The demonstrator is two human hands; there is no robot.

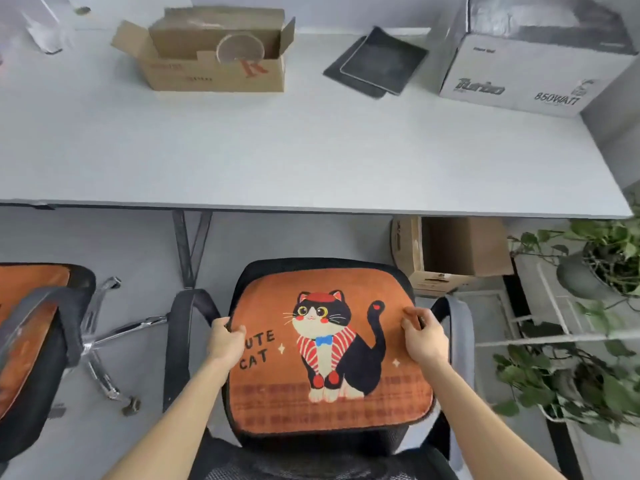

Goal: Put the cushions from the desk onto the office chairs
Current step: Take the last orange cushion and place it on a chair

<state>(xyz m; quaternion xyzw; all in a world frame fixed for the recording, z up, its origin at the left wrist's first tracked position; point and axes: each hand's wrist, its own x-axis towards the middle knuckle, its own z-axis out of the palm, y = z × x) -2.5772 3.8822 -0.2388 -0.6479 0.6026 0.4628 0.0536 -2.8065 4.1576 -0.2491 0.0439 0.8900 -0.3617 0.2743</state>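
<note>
While a second orange cushion lies on the left chair at the frame's lower left edge, the left grip curls round the left edge of the cat cushion, which lies flat on the seat of the middle chair in the lower centre, below the white tabletop; the right grip pinches the cushion's right edge, and leafy plants fill the far right.

Orange cat cushion on office chair, left hand and right hand gripping its side edges
</note>
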